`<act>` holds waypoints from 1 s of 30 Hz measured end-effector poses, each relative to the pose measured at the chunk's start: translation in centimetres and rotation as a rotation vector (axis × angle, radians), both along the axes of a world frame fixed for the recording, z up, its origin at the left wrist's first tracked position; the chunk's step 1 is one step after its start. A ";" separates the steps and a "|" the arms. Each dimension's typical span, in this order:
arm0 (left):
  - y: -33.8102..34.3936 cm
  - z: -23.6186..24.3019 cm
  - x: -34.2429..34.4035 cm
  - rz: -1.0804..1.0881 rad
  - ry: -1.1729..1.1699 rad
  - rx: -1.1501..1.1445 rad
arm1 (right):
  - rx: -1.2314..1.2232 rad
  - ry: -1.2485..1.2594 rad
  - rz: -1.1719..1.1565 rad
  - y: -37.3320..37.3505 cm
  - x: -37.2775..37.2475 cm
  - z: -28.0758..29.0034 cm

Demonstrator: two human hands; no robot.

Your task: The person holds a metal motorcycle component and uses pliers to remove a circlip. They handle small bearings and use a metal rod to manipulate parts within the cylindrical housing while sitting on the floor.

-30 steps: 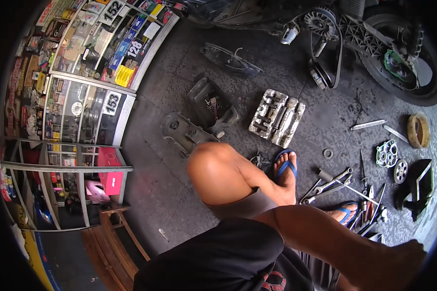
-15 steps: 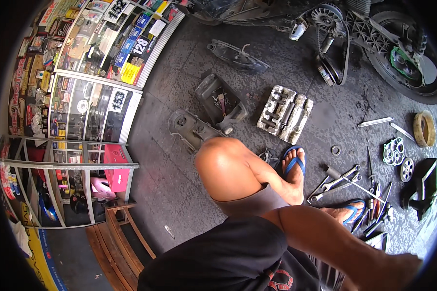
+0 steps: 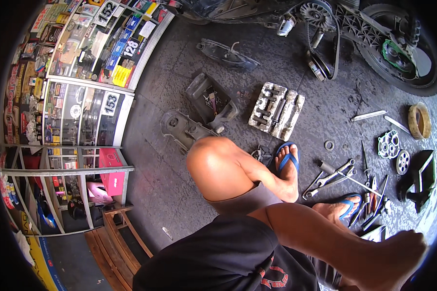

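Observation:
My left arm, out of a black sleeve [image 3: 204,247], reaches across my body to the lower right. At its end my left hand [image 3: 398,257] is bent at the wrist with its back showing; its fingers are in shadow, so their pose and anything in them stay hidden. Of my right hand nothing can be made out. Beyond the left arm lie hand tools on the floor: a combination wrench [image 3: 327,180], a T-handle wrench [image 3: 357,182] and red-handled pliers [image 3: 374,194]. A black plastic housing [image 3: 419,179] stands beyond my left hand.
Ahead are a foam tray [image 3: 277,111] with puller parts, a grey bin [image 3: 209,99] and an engine cover [image 3: 182,128]. A partly dismantled scooter [image 3: 320,29] is at the back. Metal castings [image 3: 388,144] and a ring-shaped part [image 3: 419,121] lie right; glass display cases [image 3: 90,114] and a wooden bench [image 3: 114,252] stand left.
The view has shifted slightly, so the floor things appear a little further left. My left hand has moved up a little in the picture and shows more clearly, with its wrist bent.

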State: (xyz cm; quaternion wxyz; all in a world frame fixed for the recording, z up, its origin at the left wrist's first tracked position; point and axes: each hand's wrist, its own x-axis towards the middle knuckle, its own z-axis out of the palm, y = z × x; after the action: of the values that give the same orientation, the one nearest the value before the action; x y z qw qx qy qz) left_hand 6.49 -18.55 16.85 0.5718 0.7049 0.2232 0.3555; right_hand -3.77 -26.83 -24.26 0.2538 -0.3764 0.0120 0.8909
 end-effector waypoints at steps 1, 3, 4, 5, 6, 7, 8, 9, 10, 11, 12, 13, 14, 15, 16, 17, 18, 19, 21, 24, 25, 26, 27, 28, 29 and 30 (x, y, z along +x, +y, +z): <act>-0.3 -3.0 3.0 0.000 -0.245 -0.011 | 0.005 0.010 0.013 -0.2 -0.6 0.4; -0.4 -3.8 3.7 0.060 -0.357 -0.141 | 0.000 0.010 -0.001 0.3 -0.9 -0.3; -0.3 -4.4 3.7 0.107 -0.371 -0.192 | -0.013 0.025 0.007 0.4 -1.3 -0.5; -0.3 -5.1 3.7 0.167 -0.374 -0.231 | -0.013 0.024 0.005 0.3 -1.3 -0.8; -0.2 -5.9 3.8 0.254 -0.356 -0.262 | -0.017 0.027 0.011 0.2 -1.3 -1.1; -0.1 -6.6 4.2 0.344 -0.329 -0.288 | -0.020 0.031 0.004 0.4 -1.1 -1.6; 0.2 -7.3 4.4 0.431 -0.297 -0.312 | -0.019 0.031 -0.006 0.6 -0.8 -2.1; 0.4 -8.0 4.1 0.498 -0.274 -0.339 | -0.019 0.031 -0.008 0.5 -0.6 -2.6; 0.9 -8.6 3.8 0.452 -0.318 -0.381 | -0.025 0.033 -0.018 0.6 -0.6 -3.1; 0.8 -8.5 4.1 0.445 -0.318 -0.382 | -0.031 0.036 -0.027 0.6 -0.5 -3.6; 0.5 -7.1 3.4 0.291 -0.379 -0.438 | -0.043 0.043 -0.026 0.3 -0.4 -3.9; 0.3 -6.2 3.2 0.135 -0.439 -0.493 | -0.051 0.053 -0.027 0.3 -0.3 -4.2; -0.1 -6.0 4.4 0.116 -0.501 -0.371 | -0.053 0.057 -0.005 0.2 -0.6 -3.6; -0.6 -6.2 4.6 0.125 -0.509 -0.369 | -0.053 0.051 0.005 0.0 -0.5 -3.0; -0.9 -4.4 3.0 0.070 -0.442 -0.353 | -0.055 0.033 0.018 -0.2 -0.5 -0.9; -1.0 -3.0 2.4 -0.011 -0.381 -0.329 | -0.043 0.006 0.009 0.1 -0.2 0.3; -0.9 -3.2 3.0 -0.025 -0.383 -0.323 | -0.035 0.002 -0.003 0.3 -0.3 0.8; -0.7 -4.5 3.7 0.007 -0.470 -0.409 | -0.079 -0.047 -0.048 0.1 -0.6 1.0; -0.2 -6.9 5.2 0.138 -0.497 -0.503 | -0.124 -0.099 -0.120 0.3 -0.6 1.0; -0.1 -8.8 4.3 0.182 -0.406 -0.604 | -0.090 -0.064 -0.145 0.2 -0.1 1.0; -0.4 -8.9 4.2 0.184 -0.476 -0.624 | -0.077 -0.058 -0.143 0.3 0.3 1.1; -0.6 -8.6 4.1 0.179 -0.551 -0.643 | -0.045 -0.055 -0.144 0.3 0.9 1.2; -0.5 -8.1 3.7 0.072 -0.579 -0.630 | -0.014 -0.061 -0.139 0.3 1.2 1.2; -0.5 -7.7 3.8 0.006 -0.611 -0.613 | 0.027 -0.069 -0.140 0.5 1.6 1.2; -0.6 -7.5 3.7 -0.026 -0.627 -0.601 | 0.083 -0.085 -0.132 0.6 2.3 1.6; -0.7 -7.3 3.9 -0.052 -0.643 -0.595 | 0.160 -0.129 -0.123 0.9 3.4 2.1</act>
State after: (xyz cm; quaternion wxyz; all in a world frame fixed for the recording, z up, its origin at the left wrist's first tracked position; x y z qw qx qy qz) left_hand 10.42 -19.20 9.52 0.7991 0.3684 0.1087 0.4626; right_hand -0.42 -25.91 -22.16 0.3377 -0.4098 -0.0523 0.8458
